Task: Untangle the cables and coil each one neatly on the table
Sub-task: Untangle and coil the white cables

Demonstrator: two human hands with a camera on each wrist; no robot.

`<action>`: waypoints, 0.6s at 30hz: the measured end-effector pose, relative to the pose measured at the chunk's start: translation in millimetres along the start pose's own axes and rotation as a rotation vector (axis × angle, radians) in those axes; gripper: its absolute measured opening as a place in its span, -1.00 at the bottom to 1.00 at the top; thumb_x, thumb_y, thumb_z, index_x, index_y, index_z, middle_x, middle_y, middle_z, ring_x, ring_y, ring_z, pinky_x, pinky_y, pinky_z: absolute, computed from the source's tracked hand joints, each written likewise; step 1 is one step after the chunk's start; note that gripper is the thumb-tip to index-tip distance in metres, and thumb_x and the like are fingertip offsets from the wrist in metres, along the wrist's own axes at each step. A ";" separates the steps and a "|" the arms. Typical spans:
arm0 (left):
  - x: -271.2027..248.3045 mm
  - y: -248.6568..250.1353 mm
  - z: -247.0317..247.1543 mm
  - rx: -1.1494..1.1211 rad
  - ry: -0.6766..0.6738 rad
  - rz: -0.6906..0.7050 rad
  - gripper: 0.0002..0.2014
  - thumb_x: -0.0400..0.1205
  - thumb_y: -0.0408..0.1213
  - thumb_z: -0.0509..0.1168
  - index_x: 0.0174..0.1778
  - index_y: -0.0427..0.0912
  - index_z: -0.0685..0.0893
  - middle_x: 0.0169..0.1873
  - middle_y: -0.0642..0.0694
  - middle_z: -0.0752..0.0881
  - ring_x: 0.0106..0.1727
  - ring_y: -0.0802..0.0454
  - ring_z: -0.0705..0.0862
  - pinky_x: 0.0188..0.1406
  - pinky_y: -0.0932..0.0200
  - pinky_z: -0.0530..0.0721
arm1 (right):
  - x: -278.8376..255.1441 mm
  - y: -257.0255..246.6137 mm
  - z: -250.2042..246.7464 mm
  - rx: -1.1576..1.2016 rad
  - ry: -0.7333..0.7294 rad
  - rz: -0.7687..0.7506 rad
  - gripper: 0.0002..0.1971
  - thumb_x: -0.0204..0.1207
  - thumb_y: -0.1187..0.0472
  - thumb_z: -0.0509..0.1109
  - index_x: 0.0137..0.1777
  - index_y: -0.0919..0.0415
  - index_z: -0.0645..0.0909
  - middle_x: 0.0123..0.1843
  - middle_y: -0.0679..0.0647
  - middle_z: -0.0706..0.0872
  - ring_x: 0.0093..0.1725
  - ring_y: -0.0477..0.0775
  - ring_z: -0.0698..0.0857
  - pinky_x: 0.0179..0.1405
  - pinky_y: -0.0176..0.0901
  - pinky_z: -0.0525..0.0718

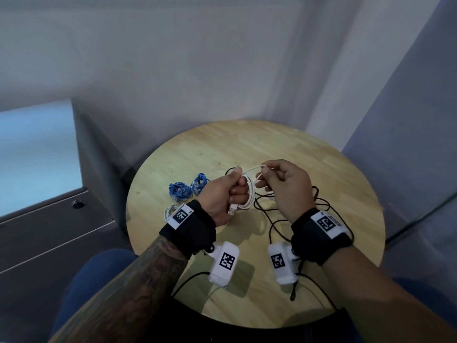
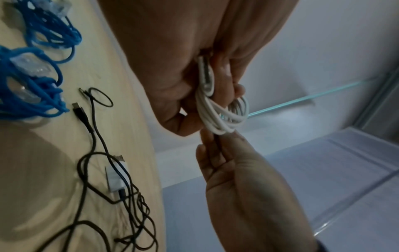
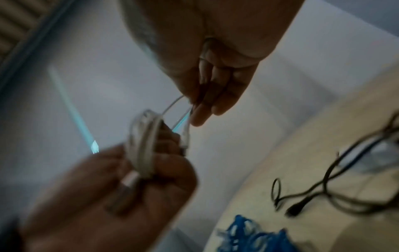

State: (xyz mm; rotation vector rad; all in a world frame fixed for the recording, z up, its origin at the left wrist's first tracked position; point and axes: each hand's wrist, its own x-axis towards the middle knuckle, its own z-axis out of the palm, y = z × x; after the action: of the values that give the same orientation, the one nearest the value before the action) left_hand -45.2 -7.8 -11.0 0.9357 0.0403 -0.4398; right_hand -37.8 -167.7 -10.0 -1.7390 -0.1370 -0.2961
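Above the round wooden table (image 1: 321, 280), my left hand (image 1: 237, 186) grips a coil of white cable (image 1: 249, 196), whose USB plug (image 1: 232, 211) sticks out below the fist. My right hand (image 1: 264, 175) pinches the free end of the same cable, a short loop (image 1: 252, 169) running back to the coil. In the left wrist view the white coil (image 2: 222, 112) hangs from my left hand (image 2: 194, 102), and my right hand (image 2: 237, 179) is just below. The blurred right wrist view shows my right hand (image 3: 194, 109) pinching the white cable (image 3: 172, 105) over the coil (image 3: 142, 145).
Two blue coiled cables (image 1: 180, 191) (image 1: 200, 181) lie at the table's left, with another white coil (image 1: 170, 211) partly hidden behind my left wristband. Loose black cables (image 1: 279, 211) sprawl under my right hand and trail off the near edge. A white plug (image 2: 116, 177) lies among the black cables (image 2: 97, 136).
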 end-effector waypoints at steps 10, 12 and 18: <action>-5.1 12.5 2.7 0.098 -0.004 -0.007 -0.63 0.79 -0.14 0.06 -0.30 -0.23 0.46 -0.58 0.06 0.32 -0.62 0.26 0.25 -0.68 0.45 0.18 | -0.7 -9.3 9.1 0.225 0.046 0.109 -0.92 0.67 0.40 0.34 0.05 0.33 0.67 -0.33 0.13 0.72 -0.42 -0.05 0.67 -0.32 -0.21 0.72; -5.4 15.4 3.1 0.137 0.009 0.019 -0.64 0.78 -0.16 0.07 -0.31 -0.24 0.46 -0.59 0.07 0.34 -0.61 0.26 0.26 -0.69 0.46 0.18 | 0.7 -10.6 8.9 0.219 0.048 0.069 -0.92 0.68 0.40 0.33 0.06 0.33 0.67 -0.34 0.13 0.71 -0.41 -0.03 0.67 -0.31 -0.20 0.72; -4.2 10.3 2.0 -0.047 -0.002 -0.004 -0.62 0.78 -0.11 0.07 -0.31 -0.21 0.47 -0.60 0.05 0.34 -0.66 0.25 0.25 -0.69 0.46 0.21 | -4.7 -8.2 14.5 0.304 -0.025 0.190 -0.94 0.68 0.39 0.33 0.06 0.31 0.63 -0.35 0.07 0.75 -0.43 -0.08 0.71 -0.34 -0.19 0.72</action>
State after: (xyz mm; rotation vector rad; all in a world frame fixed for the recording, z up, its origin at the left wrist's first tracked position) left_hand -45.4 -2.7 -1.0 0.8888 0.0505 -0.4415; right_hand -42.6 -151.7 -5.9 -1.4414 -0.0316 -0.1070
